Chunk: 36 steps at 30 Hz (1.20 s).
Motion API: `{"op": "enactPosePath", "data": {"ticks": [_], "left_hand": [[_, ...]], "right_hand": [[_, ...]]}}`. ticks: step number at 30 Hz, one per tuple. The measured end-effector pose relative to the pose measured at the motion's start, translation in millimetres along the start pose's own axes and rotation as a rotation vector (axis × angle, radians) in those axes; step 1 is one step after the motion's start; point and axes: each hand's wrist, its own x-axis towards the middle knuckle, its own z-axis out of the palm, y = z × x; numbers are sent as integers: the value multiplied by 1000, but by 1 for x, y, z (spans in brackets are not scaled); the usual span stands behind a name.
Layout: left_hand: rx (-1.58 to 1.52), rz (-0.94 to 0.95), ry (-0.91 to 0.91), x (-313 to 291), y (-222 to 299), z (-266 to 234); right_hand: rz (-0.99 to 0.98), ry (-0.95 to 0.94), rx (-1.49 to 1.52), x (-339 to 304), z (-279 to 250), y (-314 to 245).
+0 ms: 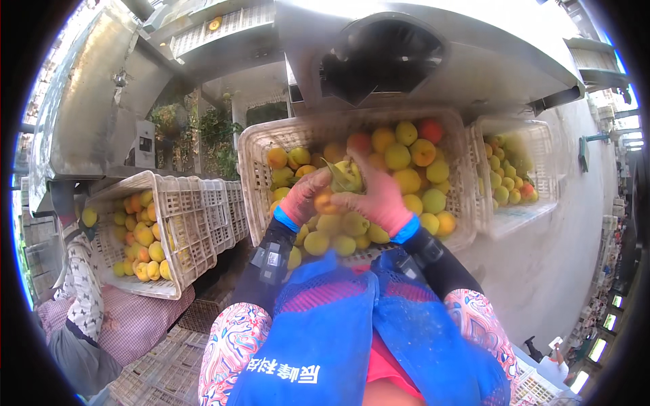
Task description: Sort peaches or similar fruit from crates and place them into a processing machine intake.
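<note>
Both my hands, in pink gloves with blue wrist bands, are over a white plastic crate of peaches. Between them is a yellow-green peach with a leaf on it. My left hand closes on it from the left, its fingertips partly hidden. From the right, my right hand wraps round it with bent fingers. An orange peach lies just under the hands. Yellow, green and red peaches fill the crate around them.
A smaller crate of peaches stands on the right, and a tilted crate on the left. A co-worker's patterned sleeve reaches toward that left crate. Beyond my crate is a metal machine with a dark chute.
</note>
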Motion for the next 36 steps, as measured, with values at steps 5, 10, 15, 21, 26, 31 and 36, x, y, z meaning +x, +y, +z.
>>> {"op": "enactPosePath", "data": {"ticks": [5,10,15,21,26,31,36], "left_hand": [[-139,124,-50,12,56,42],[-365,290,-46,23,65,56],[-457,377,-100,12,73,86],[-536,438,-122,18,65,88],[-537,568,-137,14,65,82],[-618,538,-59,14,75,117],[612,380,349,13,37,72]], "right_hand": [[-284,337,-70,13,-15,-21],[-474,653,-256,56,-27,-27],[-538,830,-322,102,-37,-28],[-425,717,-898,148,-43,-21],[-342,264,-20,61,-19,-65],[-453,397,-83,53,-8,-36],[-501,578,-121,71,-23,-35]]}}
